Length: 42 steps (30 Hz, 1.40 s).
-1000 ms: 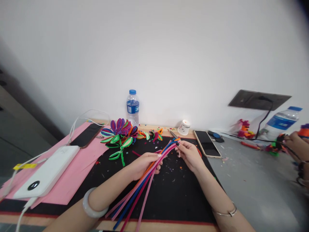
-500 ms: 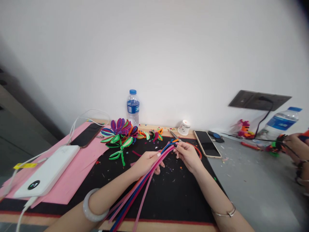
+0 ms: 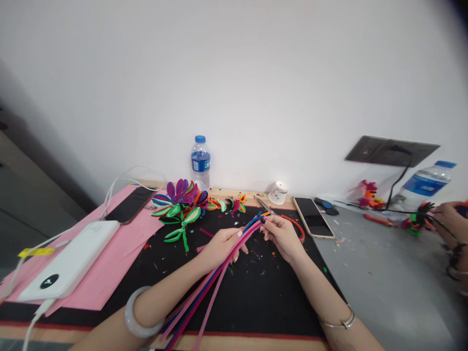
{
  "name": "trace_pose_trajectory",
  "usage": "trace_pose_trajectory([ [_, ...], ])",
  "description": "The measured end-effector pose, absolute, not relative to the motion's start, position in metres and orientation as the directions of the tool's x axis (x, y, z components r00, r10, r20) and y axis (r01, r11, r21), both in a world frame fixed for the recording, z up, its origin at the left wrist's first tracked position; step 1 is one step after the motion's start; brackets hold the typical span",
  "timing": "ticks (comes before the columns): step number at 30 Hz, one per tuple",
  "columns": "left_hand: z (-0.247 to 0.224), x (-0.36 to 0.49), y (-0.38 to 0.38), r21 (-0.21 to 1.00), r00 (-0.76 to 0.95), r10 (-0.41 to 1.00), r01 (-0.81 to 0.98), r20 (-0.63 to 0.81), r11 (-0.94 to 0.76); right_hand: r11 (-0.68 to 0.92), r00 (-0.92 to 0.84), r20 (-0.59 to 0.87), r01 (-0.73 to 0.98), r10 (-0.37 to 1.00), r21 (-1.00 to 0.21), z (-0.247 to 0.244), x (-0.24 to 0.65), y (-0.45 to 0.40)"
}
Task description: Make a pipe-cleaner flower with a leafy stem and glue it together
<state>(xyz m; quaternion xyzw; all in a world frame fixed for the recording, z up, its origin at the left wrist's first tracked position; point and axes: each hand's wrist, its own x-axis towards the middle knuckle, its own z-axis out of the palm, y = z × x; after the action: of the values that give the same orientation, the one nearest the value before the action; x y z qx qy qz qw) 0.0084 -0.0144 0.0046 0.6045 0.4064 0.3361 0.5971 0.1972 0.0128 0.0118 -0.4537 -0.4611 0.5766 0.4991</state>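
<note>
A bundle of long fuzzy pipe cleaners [image 3: 211, 282], pink, magenta, blue and some orange, runs from the front edge of the black mat up to both hands. My left hand [image 3: 224, 247] is closed around the bundle's middle, thumb on top. At the upper end, my right hand [image 3: 281, 235] pinches the tips between thumb and fingers, a dark nail showing. Behind the hands lie scissors [image 3: 266, 206], partly hidden, and an orange-red pipe cleaner [image 3: 295, 225]. Left of them rest colourful pipe-cleaner flowers [image 3: 182, 195] with green leaves.
Pink paper [image 3: 109, 273] holds a white power bank [image 3: 71, 261] and a dark phone [image 3: 131, 204]. A bottle [image 3: 201, 163], paper cup [image 3: 278, 193] and another phone [image 3: 313, 217] stand or lie along the back. Another person's hand [image 3: 451, 219] is at far right.
The view has shifted very slightly. The loose pink strand's lower end has swung a little left; both of my hands keep their hold on the bundle.
</note>
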Motion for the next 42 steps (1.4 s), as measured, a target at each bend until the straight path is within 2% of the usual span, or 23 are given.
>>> trace_pose_trajectory([
  [10,0.0009,0.0089,-0.0146,0.995,0.476,0.876,0.097,-0.080,0.038,-0.069,-0.108,-0.053,-0.153,0.993,-0.986,0.0097,0.1979,0.0133],
  [17,0.0002,0.0096,-0.0162,0.986,0.516,0.855,0.164,-0.053,-0.039,0.010,-0.136,0.017,-0.049,0.991,-0.999,0.0096,0.1973,0.0132],
  [21,0.0011,0.0118,-0.0163,0.991,0.493,0.870,0.130,-0.030,-0.039,0.010,-0.145,0.014,-0.028,0.989,-1.000,0.0090,0.1977,0.0131],
  [27,0.0071,0.0113,-0.0175,0.974,0.484,0.875,0.205,-0.011,-0.101,0.004,-0.176,0.014,-0.057,0.984,-0.998,0.0080,0.1989,0.0136],
  [31,0.0093,0.0096,-0.0187,0.963,0.525,0.851,0.235,-0.014,-0.129,-0.058,-0.218,-0.028,-0.132,0.976,-0.990,0.0100,0.2008,0.0132],
  [34,0.0085,0.0100,-0.0193,0.976,0.520,0.853,0.202,-0.040,-0.077,-0.135,-0.259,-0.078,-0.208,0.963,-0.969,0.0103,0.2035,0.0142],
  [37,0.0062,0.0111,-0.0186,0.993,0.473,0.876,0.114,-0.093,0.044,-0.188,-0.282,-0.112,-0.259,0.953,-0.947,0.0097,0.2060,0.0155],
  [40,0.0036,0.0115,-0.0162,0.988,0.438,0.887,0.048,-0.150,0.144,-0.204,-0.280,-0.122,-0.286,0.952,-0.936,0.0098,0.2066,0.0157],
  [42,0.0028,0.0111,-0.0147,0.989,0.449,0.881,0.046,-0.149,0.143,-0.201,-0.265,-0.126,-0.278,0.956,-0.939,0.0104,0.2057,0.0151],
])
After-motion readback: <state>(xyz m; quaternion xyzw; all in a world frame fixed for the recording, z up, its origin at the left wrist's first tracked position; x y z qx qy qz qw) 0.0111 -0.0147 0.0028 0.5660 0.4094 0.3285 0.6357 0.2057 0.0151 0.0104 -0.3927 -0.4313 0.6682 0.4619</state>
